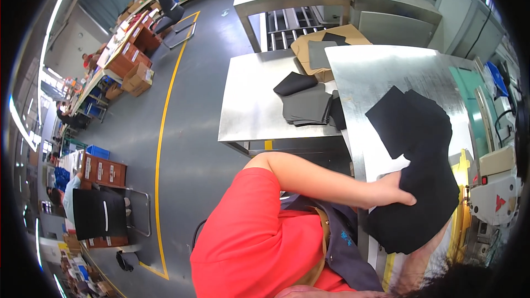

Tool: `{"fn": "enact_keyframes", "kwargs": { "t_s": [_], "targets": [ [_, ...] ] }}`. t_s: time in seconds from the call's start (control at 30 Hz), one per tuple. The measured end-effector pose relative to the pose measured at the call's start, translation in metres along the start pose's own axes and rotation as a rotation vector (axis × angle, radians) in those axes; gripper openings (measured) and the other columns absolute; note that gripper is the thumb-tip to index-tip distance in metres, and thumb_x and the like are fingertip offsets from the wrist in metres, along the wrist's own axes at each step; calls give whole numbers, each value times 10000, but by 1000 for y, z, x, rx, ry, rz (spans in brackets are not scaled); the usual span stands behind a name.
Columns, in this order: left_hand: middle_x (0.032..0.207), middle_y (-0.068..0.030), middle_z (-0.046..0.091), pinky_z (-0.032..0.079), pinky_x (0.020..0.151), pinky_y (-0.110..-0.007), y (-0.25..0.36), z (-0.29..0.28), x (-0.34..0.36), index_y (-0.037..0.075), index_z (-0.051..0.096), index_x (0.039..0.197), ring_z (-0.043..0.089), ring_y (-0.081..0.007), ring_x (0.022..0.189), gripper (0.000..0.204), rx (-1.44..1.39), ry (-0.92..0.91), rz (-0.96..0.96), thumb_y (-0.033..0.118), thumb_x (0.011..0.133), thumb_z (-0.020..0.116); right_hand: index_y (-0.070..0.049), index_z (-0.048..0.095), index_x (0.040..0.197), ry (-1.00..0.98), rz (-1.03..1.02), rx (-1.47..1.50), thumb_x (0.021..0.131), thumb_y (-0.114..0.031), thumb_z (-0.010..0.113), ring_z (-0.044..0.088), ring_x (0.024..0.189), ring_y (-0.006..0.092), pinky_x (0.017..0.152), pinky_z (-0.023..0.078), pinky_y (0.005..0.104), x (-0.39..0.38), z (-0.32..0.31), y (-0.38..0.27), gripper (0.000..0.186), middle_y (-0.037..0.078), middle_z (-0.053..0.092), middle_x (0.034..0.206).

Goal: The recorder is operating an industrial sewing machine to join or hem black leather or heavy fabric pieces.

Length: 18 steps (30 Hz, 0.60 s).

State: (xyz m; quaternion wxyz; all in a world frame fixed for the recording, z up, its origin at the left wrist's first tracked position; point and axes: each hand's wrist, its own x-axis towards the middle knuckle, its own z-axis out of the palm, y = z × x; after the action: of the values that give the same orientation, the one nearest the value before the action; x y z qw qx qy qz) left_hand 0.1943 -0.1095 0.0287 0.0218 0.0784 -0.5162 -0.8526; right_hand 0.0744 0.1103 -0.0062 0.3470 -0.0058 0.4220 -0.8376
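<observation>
A dark, limp stack of black fabric pieces [425, 182] lies along the steel worktop in front of me, its near part raised at the sewing machine's side. My left hand [393, 189] grips its left edge, the thumb lying on top and the other fingers partly out of sight. From below, my right hand [429, 251] reaches to the near edge of the same fabric; the cloth hides its fingers. At the far end of the stack, one squarish black piece [389, 121] sticks out to the left.
The sewing machine [494, 198] stands at the right, beside yellow strips [459, 209]. A lower steel table [248, 88] bears grey cut pieces [309, 105] and a folded black piece [295, 84]. Brown cardboard [301, 49] lies behind them. A chair [99, 213] stands across the floor line.
</observation>
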Motion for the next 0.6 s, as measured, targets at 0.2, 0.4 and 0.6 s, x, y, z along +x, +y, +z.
{"fn": "enact_keyframes", "kwargs": {
  "t_s": [0.2, 0.4, 0.6],
  "targets": [
    [1286, -133, 564, 442, 1014, -342, -46, 23, -18, 8, 356, 1417, 537, -214, 1199, 587, -45, 15, -82, 147, 912, 623, 5, 351, 1435, 92, 192, -137, 981, -337, 512, 477, 1273, 284, 1071, 389, 394, -49, -26, -11, 591, 158, 465, 1408],
    [1147, -152, 645, 501, 883, -343, -32, 30, -29, -57, 454, 1298, 614, -213, 1065, 603, 250, -575, -164, 337, 896, 670, 35, 385, 1400, 13, 237, -431, 838, -279, 726, 534, 1198, 275, 1021, 425, 372, -64, -58, -52, 728, 157, 516, 1332],
    [1009, -167, 680, 523, 782, -380, 3, -12, -34, -19, 552, 1191, 672, -298, 902, 641, 709, -432, -167, 514, 851, 659, 51, 403, 1386, -143, 218, -614, 820, -216, 727, 522, 1210, 282, 1032, 406, 365, -41, -68, -54, 705, 175, 519, 1332]
  ]
}}
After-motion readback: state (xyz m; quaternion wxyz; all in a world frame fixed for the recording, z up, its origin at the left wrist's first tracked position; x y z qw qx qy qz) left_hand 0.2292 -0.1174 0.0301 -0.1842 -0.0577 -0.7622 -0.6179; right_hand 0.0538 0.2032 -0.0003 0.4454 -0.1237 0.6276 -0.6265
